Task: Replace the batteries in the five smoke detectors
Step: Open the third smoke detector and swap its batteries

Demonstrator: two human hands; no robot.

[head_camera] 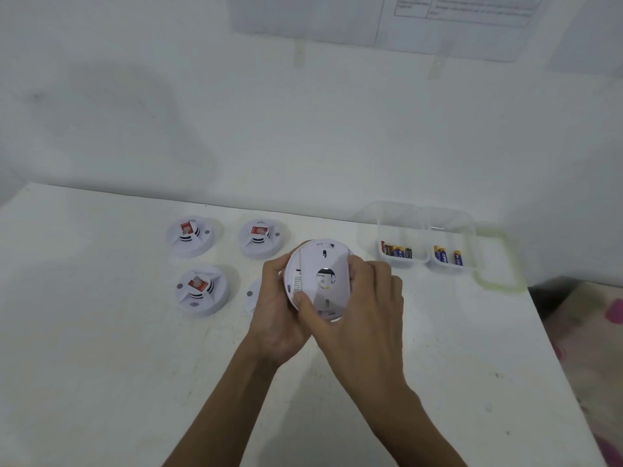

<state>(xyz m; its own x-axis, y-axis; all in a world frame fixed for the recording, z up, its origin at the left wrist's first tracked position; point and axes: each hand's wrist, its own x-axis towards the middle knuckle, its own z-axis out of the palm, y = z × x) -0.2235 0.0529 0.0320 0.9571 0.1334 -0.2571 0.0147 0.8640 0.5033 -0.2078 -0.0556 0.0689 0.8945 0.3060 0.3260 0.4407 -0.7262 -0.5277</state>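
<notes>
Gripping one detector (332, 264), four detectors (189, 236) (260, 238) (202, 289) (252, 294) lying beside

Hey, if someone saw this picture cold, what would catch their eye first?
First the two hands at centre: the left hand and the right hand grip a white smoke detector, its back turned to the camera. Left of them three more detectors with red labels sit on the white table, a fourth partly hidden behind the left hand. To the right, a clear box holds batteries.
</notes>
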